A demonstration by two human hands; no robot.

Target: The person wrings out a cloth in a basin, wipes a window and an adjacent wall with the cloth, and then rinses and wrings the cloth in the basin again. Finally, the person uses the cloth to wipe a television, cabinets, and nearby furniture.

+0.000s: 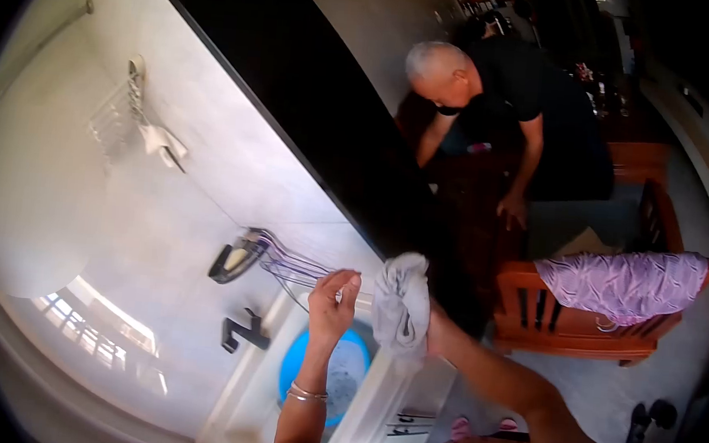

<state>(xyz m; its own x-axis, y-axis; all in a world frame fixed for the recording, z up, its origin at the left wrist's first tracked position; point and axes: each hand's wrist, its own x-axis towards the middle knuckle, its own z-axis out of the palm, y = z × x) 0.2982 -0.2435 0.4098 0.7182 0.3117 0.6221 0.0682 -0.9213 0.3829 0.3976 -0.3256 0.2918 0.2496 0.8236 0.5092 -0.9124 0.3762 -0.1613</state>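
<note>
A grey-white cloth (402, 308), bunched and hanging, is gripped by my right hand (439, 332) at its right side. Just left of the cloth is my left hand (336, 299), raised, its fingers curled together near some thin purple and dark hanger wires (289, 258); whether it holds one of them is too small to tell. Bangles (308, 394) circle the left wrist. Below both hands a blue basin (296, 358) with water in it stands in a white sink (280, 320).
A person in dark clothes (506, 92) leans over a dark table (465, 189) beyond the black door edge. A wooden chair (519, 305) carries a purple patterned cloth (624, 284). Black shoes (647, 419) lie on the floor. Hooks and a black holder (237, 258) are on the left wall.
</note>
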